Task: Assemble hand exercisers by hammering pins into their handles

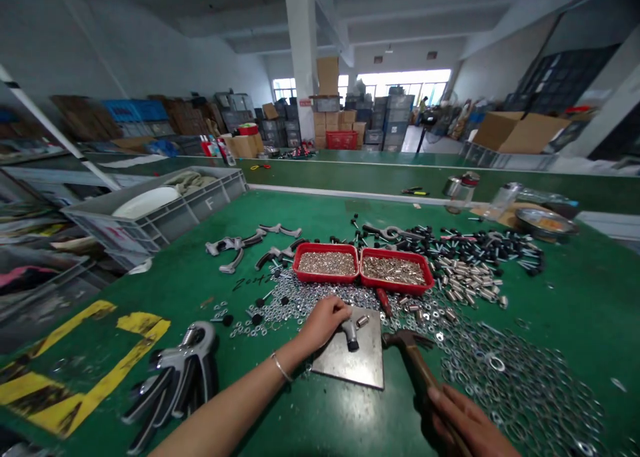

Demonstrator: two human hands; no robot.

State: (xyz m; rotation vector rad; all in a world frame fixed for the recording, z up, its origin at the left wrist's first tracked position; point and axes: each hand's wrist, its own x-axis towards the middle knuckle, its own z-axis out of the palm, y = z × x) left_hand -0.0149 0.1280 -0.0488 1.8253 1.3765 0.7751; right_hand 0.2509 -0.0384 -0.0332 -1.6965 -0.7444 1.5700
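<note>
Green tabletop [575, 310], near its front edge: the left grip [324, 322] pinches a stiff metal fitting [351, 335] on a steel plate [353, 364]; the right grip [463, 420] wraps a heavy hammer's wooden shaft [423, 377] low down.

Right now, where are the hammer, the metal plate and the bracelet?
Hammer [404, 340]: head view, on its metal head.
Metal plate [355, 370]: head view, on its bare top.
Bracelet [281, 367]: head view, on its band.

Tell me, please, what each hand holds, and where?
The right hand grips a hammer by its wooden handle; the left hand holds a small dark part by one end.
</note>
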